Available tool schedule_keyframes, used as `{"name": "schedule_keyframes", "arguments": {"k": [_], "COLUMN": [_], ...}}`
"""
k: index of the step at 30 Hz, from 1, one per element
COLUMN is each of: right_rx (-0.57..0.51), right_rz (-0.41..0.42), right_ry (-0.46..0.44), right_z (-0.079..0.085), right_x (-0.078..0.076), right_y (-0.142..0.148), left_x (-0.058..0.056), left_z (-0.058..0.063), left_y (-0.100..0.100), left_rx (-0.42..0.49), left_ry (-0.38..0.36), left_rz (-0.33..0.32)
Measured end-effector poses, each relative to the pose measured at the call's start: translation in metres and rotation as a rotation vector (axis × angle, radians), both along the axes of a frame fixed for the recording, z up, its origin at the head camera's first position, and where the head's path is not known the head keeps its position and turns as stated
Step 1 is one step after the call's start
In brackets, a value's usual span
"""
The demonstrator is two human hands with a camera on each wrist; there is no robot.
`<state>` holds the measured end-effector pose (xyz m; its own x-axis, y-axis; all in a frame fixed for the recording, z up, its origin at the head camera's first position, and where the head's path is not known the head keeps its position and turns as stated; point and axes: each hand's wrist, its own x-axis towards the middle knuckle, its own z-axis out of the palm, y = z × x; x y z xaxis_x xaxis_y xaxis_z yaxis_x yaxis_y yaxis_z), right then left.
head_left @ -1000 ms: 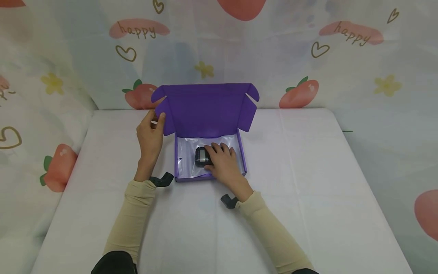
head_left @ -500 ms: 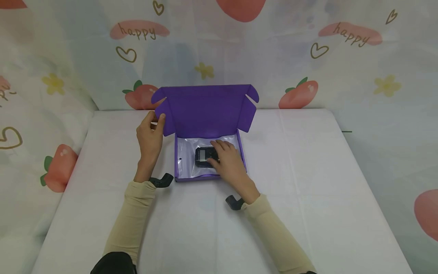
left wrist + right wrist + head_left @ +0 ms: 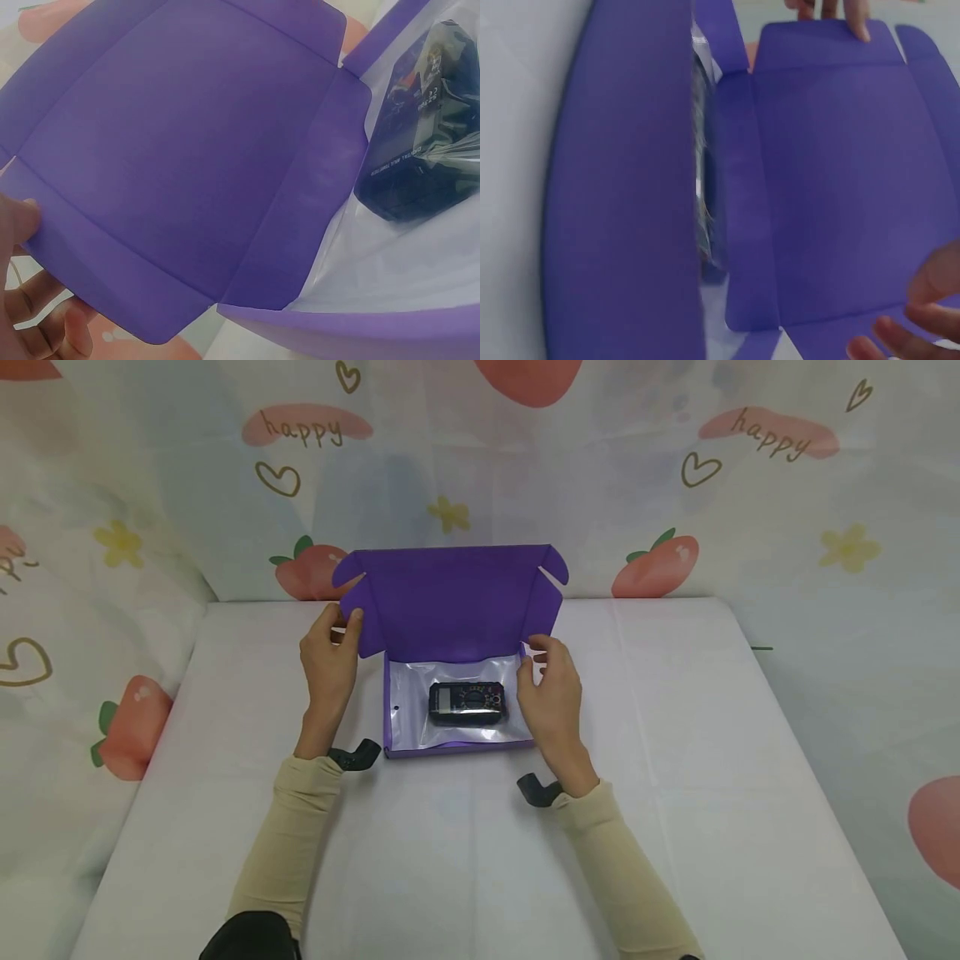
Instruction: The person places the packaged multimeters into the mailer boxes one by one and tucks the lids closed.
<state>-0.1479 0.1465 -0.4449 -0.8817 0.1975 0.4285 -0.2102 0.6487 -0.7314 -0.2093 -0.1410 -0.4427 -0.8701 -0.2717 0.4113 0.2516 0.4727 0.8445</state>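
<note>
An open purple box [image 3: 386,714] stands on the white table, its lid [image 3: 453,602] raised toward the back. Inside lies a black digital multimeter [image 3: 467,703] in a clear plastic bag [image 3: 408,693], its dial and screen facing up. At the lid's left side flap [image 3: 105,277], my left hand [image 3: 330,660] pinches the edge between thumb and fingers. My right hand [image 3: 553,697] is at the right end of the box, its fingers loosely bent close to the lid's right flap [image 3: 542,614]. The right wrist view has those fingertips [image 3: 922,289] over the flap's lower corner with nothing between them.
A white cloth covers the table [image 3: 712,777]. A printed backdrop [image 3: 600,468] with fruit, hearts and lettering rises right behind the box. Dark wrist-worn pieces [image 3: 356,754] stick out at both cuffs.
My right hand has lifted off the multimeter and moved right to the lid's right flap, leaving the multimeter in full view. My left hand keeps its pinch on the left flap.
</note>
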Motion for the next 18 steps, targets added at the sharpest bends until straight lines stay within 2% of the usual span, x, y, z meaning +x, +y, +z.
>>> {"name": "schedule_keyframes", "arguments": {"k": [3,7,18], "right_rx": [-0.031,-0.047,-0.072], "right_rz": [-0.064,-0.105,-0.091], "right_ry": [0.021,-0.012,-0.025], "right_z": [0.002,0.004,0.009], "right_x": [-0.004,-0.011,-0.027], "right_y": [0.007,0.015,0.029], "left_x": [0.0,0.0,0.001], "left_z": [0.001,0.002,0.004], "left_y": [0.0,0.0,0.002], "left_rx": [-0.003,-0.006,-0.009], "left_ry": [-0.005,-0.014,-0.037], "left_rz": [0.004,0.007,0.008]}}
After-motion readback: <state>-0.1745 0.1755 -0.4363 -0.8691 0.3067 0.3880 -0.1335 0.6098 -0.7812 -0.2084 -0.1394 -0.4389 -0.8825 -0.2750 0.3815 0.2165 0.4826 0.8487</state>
